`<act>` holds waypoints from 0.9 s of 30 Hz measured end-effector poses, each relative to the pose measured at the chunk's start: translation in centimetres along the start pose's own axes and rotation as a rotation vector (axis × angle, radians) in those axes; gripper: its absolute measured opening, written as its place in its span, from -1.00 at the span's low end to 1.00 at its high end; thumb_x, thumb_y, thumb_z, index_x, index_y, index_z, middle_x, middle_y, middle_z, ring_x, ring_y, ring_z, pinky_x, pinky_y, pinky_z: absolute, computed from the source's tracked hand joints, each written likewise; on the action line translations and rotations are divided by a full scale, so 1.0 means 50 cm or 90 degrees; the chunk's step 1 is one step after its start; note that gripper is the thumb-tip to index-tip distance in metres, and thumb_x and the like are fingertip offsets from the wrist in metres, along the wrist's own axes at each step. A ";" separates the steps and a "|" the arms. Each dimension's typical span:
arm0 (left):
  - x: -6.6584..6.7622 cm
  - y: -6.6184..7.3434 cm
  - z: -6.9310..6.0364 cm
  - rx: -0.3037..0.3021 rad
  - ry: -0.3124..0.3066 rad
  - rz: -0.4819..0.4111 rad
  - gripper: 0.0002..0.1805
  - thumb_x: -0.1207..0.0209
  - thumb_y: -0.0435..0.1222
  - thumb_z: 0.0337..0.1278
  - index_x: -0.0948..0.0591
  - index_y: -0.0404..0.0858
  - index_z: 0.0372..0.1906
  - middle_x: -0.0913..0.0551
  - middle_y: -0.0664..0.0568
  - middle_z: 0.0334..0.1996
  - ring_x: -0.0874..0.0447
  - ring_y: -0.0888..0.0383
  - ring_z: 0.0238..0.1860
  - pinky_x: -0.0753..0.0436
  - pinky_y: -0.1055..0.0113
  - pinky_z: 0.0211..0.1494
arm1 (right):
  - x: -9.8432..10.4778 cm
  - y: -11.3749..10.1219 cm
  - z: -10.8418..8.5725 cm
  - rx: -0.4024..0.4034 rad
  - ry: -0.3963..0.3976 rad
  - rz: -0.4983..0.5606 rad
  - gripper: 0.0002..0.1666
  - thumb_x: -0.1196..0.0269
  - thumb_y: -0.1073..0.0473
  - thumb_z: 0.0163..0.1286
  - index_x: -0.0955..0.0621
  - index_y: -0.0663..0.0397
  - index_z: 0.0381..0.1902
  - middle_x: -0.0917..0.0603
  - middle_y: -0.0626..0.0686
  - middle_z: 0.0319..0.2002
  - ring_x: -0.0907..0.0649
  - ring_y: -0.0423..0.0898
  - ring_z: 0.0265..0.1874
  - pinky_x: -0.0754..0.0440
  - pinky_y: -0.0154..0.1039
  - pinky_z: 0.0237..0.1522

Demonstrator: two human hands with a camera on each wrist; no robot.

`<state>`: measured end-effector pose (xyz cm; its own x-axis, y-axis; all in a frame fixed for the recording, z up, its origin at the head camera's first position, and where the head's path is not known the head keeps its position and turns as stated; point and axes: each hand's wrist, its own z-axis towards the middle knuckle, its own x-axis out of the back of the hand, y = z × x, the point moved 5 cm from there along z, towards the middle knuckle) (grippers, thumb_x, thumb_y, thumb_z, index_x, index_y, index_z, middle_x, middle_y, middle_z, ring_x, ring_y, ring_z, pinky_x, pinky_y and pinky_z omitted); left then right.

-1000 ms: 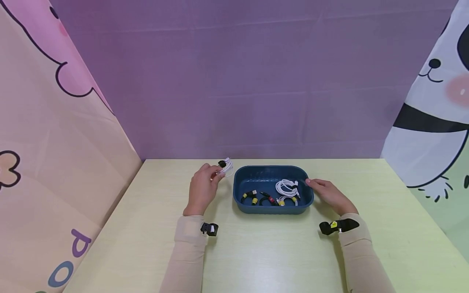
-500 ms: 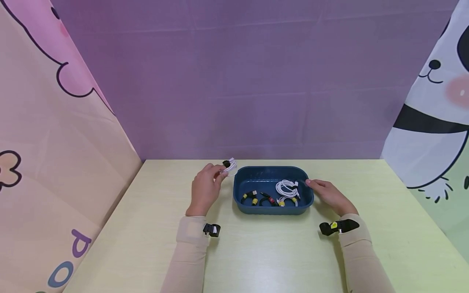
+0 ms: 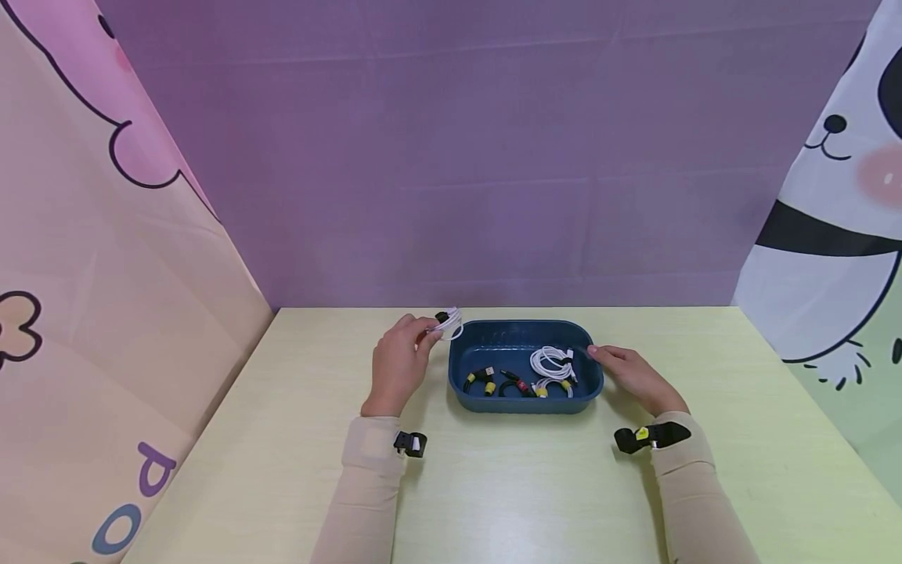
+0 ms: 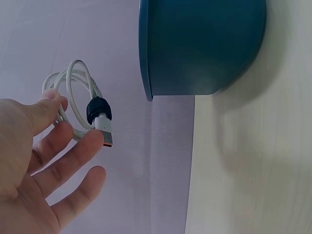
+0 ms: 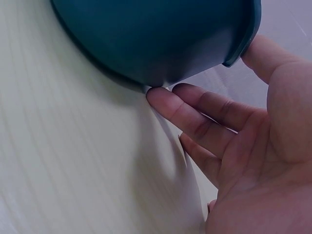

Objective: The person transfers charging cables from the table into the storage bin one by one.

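Observation:
My left hand (image 3: 400,362) pinches a coiled white USB cable (image 3: 452,323) between thumb and fingers, beside the left end of a blue plastic basin (image 3: 486,329). In the left wrist view a black tie (image 4: 99,109) wraps the coil near its metal USB plug (image 4: 107,139); the other fingers spread below. At the basin's right end is my right hand (image 3: 633,376), its thumb on the rim. The right wrist view has its extended fingers (image 5: 195,122) touching the basin's lower outer wall. Inside the basin lie a white coiled cable (image 3: 552,362) and several short cables, one black with yellow ends (image 3: 479,377).
The basin stands on a pale wooden table (image 3: 514,486). A purple cloth backdrop (image 3: 451,157) rises behind the table's far edge. Printed cloths hang on both sides, one with a panda (image 3: 817,298) at the right. Both wrists carry small black cameras (image 3: 411,444).
My left hand has moved a little to the right with the white USB cable, bringing the coil to the basin's left rim. The right hand and the basin have stayed in place.

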<state>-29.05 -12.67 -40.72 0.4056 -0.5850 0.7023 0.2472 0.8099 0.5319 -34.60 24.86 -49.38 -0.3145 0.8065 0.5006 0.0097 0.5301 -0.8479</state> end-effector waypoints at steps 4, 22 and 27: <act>-0.001 0.003 -0.001 -0.002 -0.003 0.000 -0.77 -0.27 -0.17 0.36 -0.76 -0.16 -0.01 -0.60 0.02 -0.38 -0.44 0.11 -0.46 -0.32 0.32 -0.41 | 0.000 0.001 0.001 -0.002 0.000 0.000 -0.10 0.04 -0.35 0.58 -0.37 0.30 0.47 -0.31 0.34 0.52 -0.15 0.33 0.58 -0.05 0.30 0.55; -0.012 0.011 0.001 -0.034 -0.011 -0.011 -0.80 -0.25 -0.17 0.38 -0.75 -0.14 -0.04 -0.69 0.05 -0.36 -0.46 0.15 -0.47 -0.36 0.31 -0.39 | 0.001 0.001 0.001 0.001 0.004 0.010 -0.11 0.02 -0.36 0.57 -0.41 0.31 0.44 -0.33 0.34 0.50 -0.17 0.32 0.58 -0.05 0.29 0.55; -0.015 0.016 0.001 -0.049 -0.012 -0.013 -0.80 -0.25 -0.19 0.39 -0.76 -0.14 -0.04 -0.78 0.03 -0.24 -0.51 0.14 -0.44 -0.41 0.29 -0.33 | 0.001 0.001 0.001 0.003 0.004 0.004 -0.11 0.03 -0.35 0.58 -0.40 0.31 0.45 -0.33 0.35 0.50 -0.17 0.33 0.58 -0.06 0.30 0.55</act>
<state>-29.21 -11.58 -40.79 0.3835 -0.6013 0.7010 0.3230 0.7984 0.5081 -34.69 24.91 -49.38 -0.3088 0.8117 0.4958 0.0073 0.5233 -0.8521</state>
